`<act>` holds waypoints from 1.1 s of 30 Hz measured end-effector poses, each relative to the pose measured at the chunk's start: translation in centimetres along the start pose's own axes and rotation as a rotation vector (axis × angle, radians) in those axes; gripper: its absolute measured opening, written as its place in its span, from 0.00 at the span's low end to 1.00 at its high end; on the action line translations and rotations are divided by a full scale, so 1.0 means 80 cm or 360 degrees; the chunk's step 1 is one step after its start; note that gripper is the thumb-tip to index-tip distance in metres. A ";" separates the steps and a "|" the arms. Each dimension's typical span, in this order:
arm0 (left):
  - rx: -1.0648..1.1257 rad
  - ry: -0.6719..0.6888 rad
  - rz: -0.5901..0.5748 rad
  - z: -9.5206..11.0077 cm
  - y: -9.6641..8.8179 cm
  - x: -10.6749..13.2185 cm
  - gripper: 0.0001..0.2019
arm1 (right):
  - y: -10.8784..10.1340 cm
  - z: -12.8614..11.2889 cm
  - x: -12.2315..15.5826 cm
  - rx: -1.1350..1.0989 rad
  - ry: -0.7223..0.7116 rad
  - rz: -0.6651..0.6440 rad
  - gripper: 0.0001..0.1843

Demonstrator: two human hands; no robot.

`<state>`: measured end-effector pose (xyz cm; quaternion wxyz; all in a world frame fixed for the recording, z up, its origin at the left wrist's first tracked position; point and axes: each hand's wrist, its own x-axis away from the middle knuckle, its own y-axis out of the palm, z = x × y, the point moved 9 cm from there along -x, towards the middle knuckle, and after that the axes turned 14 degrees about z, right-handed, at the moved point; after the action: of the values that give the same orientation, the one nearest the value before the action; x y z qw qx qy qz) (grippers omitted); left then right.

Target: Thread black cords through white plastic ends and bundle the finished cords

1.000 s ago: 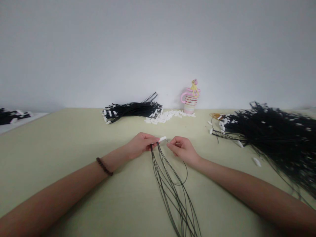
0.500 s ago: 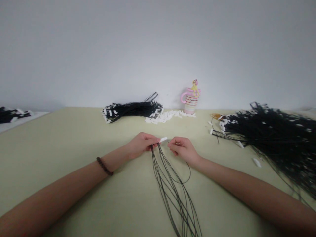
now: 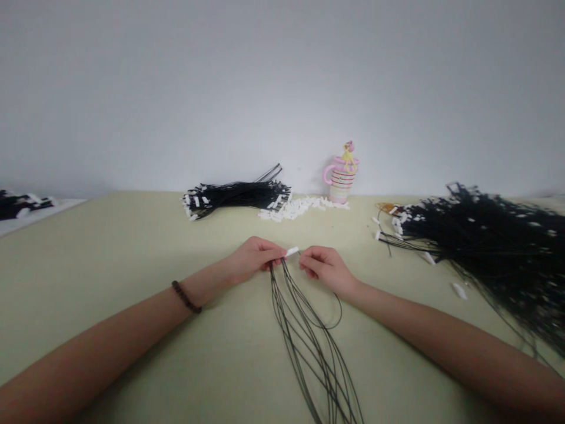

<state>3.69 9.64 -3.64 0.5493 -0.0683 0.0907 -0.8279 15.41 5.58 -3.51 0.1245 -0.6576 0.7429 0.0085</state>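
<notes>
My left hand [image 3: 252,258] rests on the table with its fingers pinched on a small white connector [image 3: 292,251]. It also holds the top ends of several thin black wires [image 3: 309,341] that fan out toward me. My right hand [image 3: 324,267] is closed in a pinch on the tip of one black wire, right beside the connector's open end. That wire loops down and back [image 3: 336,315] on the table. A dark bead bracelet [image 3: 186,297] sits on my left wrist.
A bundle of black wires with white ends [image 3: 236,196] lies at the back, next to a heap of loose white connectors [image 3: 300,207] and a pink striped cup [image 3: 341,179]. A large tangle of black wires [image 3: 489,235] covers the right; stray connectors [image 3: 459,290] lie near it.
My right hand has crept slightly left toward the connector, and the wire loop below it has grown a little. My left hand has stayed put.
</notes>
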 end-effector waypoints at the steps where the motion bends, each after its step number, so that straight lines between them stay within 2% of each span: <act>1: -0.0007 -0.0006 -0.0005 0.001 0.000 0.001 0.15 | 0.000 -0.001 0.000 0.0034 -0.0030 -0.0003 0.09; 7: -0.0058 0.0008 -0.0057 0.006 0.005 0.005 0.14 | -0.003 -0.011 0.002 0.0217 -0.0179 0.0028 0.10; 13: -0.0032 -0.0030 -0.0005 0.003 0.002 0.003 0.14 | -0.002 -0.016 0.002 0.0266 -0.0292 0.0058 0.09; 26: 0.0127 -0.0058 0.0065 0.000 -0.002 0.001 0.14 | -0.005 -0.010 -0.001 0.0128 -0.0156 0.0103 0.12; 33: 0.0040 -0.0061 0.0046 0.003 -0.001 0.003 0.13 | -0.007 -0.011 -0.001 0.0256 -0.0257 0.0135 0.09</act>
<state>3.58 9.41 -3.35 0.5635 -0.0760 0.0705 -0.8196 15.83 5.46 -2.56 0.2359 -0.6108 0.7558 0.0071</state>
